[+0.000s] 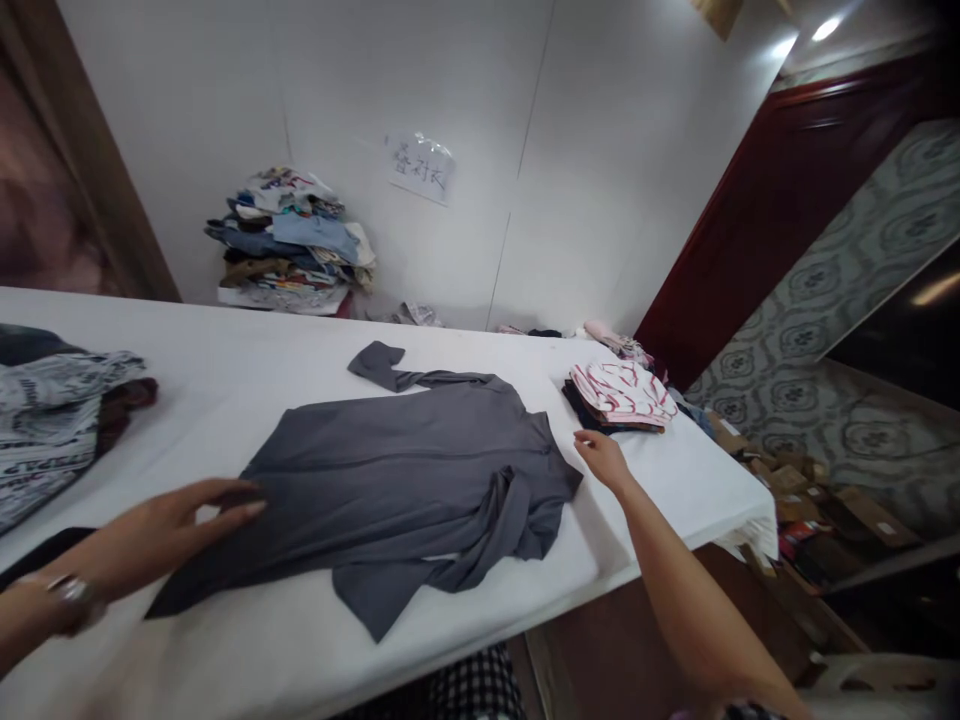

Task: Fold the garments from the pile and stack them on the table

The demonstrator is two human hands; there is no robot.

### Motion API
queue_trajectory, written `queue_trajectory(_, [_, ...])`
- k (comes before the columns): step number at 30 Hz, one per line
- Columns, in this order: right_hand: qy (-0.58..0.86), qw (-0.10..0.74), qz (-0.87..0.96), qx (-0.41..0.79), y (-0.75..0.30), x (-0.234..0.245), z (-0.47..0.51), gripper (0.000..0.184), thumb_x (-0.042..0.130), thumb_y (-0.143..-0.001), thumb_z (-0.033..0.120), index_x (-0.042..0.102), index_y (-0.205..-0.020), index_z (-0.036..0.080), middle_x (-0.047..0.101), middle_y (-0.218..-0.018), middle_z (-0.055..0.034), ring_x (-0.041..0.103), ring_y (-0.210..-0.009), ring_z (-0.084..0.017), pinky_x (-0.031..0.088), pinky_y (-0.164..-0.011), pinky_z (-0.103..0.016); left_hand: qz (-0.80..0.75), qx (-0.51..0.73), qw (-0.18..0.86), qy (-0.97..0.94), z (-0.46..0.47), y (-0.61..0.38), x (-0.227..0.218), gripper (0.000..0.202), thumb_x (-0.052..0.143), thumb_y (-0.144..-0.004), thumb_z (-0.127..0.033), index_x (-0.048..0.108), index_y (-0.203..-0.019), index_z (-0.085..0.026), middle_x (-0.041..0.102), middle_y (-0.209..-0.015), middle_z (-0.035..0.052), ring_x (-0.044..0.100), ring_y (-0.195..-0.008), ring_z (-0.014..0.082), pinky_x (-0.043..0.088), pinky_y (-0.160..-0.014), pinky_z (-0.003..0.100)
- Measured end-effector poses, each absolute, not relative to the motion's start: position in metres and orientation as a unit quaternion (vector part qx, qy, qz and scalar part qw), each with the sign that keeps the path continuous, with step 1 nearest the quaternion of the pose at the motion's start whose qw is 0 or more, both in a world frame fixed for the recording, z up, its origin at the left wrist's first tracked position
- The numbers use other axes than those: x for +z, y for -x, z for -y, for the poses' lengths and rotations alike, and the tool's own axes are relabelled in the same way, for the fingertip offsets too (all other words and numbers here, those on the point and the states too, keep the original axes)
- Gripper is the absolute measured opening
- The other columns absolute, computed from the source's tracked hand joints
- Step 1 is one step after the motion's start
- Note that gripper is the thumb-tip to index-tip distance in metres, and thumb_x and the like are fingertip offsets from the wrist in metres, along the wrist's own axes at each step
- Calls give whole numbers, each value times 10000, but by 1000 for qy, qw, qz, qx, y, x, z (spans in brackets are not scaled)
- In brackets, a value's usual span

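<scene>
A dark grey long-sleeved shirt lies spread on the white table, its collar toward the right and its hem toward the left. One sleeve stretches out at the far side; the other is bent and bunched across the near side. My left hand hovers over the hem, thumb and fingers apart with nothing between them. Just beyond the collar, my right hand is held above the table with loosely bent, parted fingers and no cloth in it.
A folded stack topped by a red-and-white garment sits at right. Patterned clothes lie at far left. Behind the table rises a tall clothes pile against the white wall. Cardboard boxes stand at lower right, past the table's edge.
</scene>
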State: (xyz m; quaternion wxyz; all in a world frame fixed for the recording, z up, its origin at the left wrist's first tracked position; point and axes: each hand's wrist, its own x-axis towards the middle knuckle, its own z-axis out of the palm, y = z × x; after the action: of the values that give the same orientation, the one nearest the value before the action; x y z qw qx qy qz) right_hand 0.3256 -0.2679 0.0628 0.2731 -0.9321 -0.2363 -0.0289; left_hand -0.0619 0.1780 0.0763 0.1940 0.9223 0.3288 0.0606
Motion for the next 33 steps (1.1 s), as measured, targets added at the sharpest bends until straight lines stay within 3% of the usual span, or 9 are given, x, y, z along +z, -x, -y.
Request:
queue_trajectory(3, [946,206,251,-7,-345,75,220,377,455,-881,336,650,-1159,171,664,-1187,-81,610,-1087,-193,434,-941,-283,-327,28,161,-931,-208,16,94,641,404,-775,-647,640,-1110,-155,658,-1170,122,637,-960,267,451,-921,392])
queue_trajectory(7, [960,154,232,12,-364,73,158,489,415,-911,455,617,-1209,124,617,-1255,-145,558,-1179,-238,412,-956,-305,-312,25,123,-942,-241,-43,87,715,351,-838,-572,498,-1293,-40,454,-1399,220,410,-1289,352,314,-1051,470])
queue_trajectory(10, [967,109,227,34,-370,63,132,486,512,-850,513,678,-1085,122,666,-1147,-173,608,-1083,-272,447,-871,-312,-350,-9,121,-929,-252,-70,72,737,363,-835,-577,456,-1332,-41,417,-1410,258,392,-1278,418,353,-979,537])
queue_trajectory(14, [967,85,241,22,-382,59,126,296,500,-877,375,687,-1017,194,688,-1098,-111,611,-1056,-232,432,-836,-276,-348,-25,117,-930,-258,-91,70,462,477,-808,-430,621,-1066,-75,619,-1136,222,561,-1053,363,428,-866,451])
queue_trajectory(18, [971,104,213,-16,-401,55,129,354,381,-938,371,642,-1103,199,659,-1156,-117,580,-1106,-221,414,-862,-283,-381,25,128,-915,-268,-115,80,428,426,-841,-383,582,-1105,-84,600,-1166,197,567,-1044,313,439,-842,395])
queue_trajectory(21, [974,117,193,0,-409,47,129,362,466,-899,435,656,-1081,188,689,-1076,-121,618,-1037,-233,440,-820,-287,-412,49,143,-899,-267,-128,79,570,429,-850,-416,466,-1259,-21,519,-1283,246,531,-1128,330,437,-877,411])
queue_trajectory(25, [970,140,198,8,-412,41,143,491,426,-910,486,585,-1231,150,672,-1131,-134,613,-1068,-218,442,-857,-276,-404,62,157,-899,-248,-113,68,729,398,-873,-507,290,-1404,-19,356,-1441,258,393,-1290,357,367,-1002,469])
queue_trajectory(29, [956,215,195,37,-404,43,192,594,463,-881,472,479,-1344,101,670,-1112,-134,631,-1014,-210,454,-869,-294,-327,56,175,-927,-221,-59,63,759,307,-887,-583,317,-1384,-10,341,-1447,248,350,-1317,367,306,-1059,502])
queue_trajectory(33, [939,283,195,-8,-361,43,251,598,537,-817,465,534,-1286,95,657,-1091,-154,636,-910,-227,487,-811,-346,-332,78,141,-930,-190,3,57,743,348,-860,-584,354,-1375,-48,380,-1431,209,374,-1309,338,293,-1088,472])
